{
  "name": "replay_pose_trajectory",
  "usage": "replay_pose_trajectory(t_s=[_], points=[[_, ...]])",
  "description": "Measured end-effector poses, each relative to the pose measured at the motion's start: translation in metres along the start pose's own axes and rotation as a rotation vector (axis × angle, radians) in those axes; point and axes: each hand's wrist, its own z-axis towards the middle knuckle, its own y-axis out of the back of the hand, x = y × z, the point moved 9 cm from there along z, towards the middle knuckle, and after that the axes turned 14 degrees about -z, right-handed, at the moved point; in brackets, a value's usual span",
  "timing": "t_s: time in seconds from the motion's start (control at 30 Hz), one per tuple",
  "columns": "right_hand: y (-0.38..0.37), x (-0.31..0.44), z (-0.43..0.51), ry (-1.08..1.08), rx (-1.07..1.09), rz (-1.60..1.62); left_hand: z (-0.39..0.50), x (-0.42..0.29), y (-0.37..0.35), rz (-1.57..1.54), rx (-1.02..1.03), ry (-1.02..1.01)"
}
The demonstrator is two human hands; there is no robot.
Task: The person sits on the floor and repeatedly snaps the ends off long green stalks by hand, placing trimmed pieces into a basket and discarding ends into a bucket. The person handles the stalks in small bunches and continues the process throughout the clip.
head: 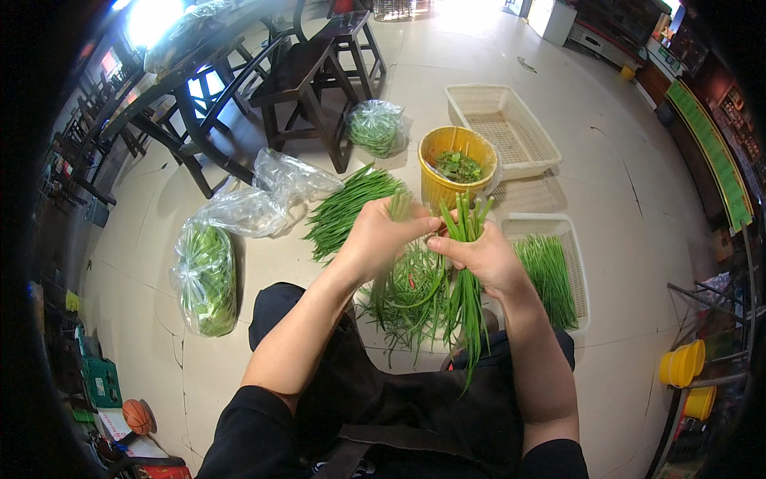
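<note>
Long green leafy stalks, perhaps garlic chives, are in both hands. My left hand (383,230) is closed around a bunch whose pale ends stick up and whose leaves hang down. A second bunch (470,287) hangs from my right hand (482,254). The thumbs and fingertips of both hands nearly meet between the bunches; what they pinch there is unclear. Beneath, loose green trimmings (413,293) lie on the floor with a small red piece among them. A pile of green stalks (359,206) lies beyond my left hand. Aligned stalks (546,278) fill a white plastic basket (583,299) at the right.
Ahead stands a yellow bucket (440,190) with green scraps. Behind it is another white basket (541,161). Clear plastic bags of greens (206,281) and thin green vegetables (377,129) stand left and ahead, near an emptied-looking bag (263,200) and wooden stools (302,66). A basketball (137,417) lies lower left.
</note>
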Motion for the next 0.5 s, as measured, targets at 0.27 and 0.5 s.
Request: replay_pose_trajectory(t_s=[0.27,0.5], points=[[-0.002,-0.004,-0.002,-0.018,0.071,0.101,0.000,-0.006,0.001,0.005,0.051,-0.103],[-0.005,-0.001,-0.008,-0.083,0.148,0.201,0.000,0.002,0.020,-0.025,-0.138,0.063]])
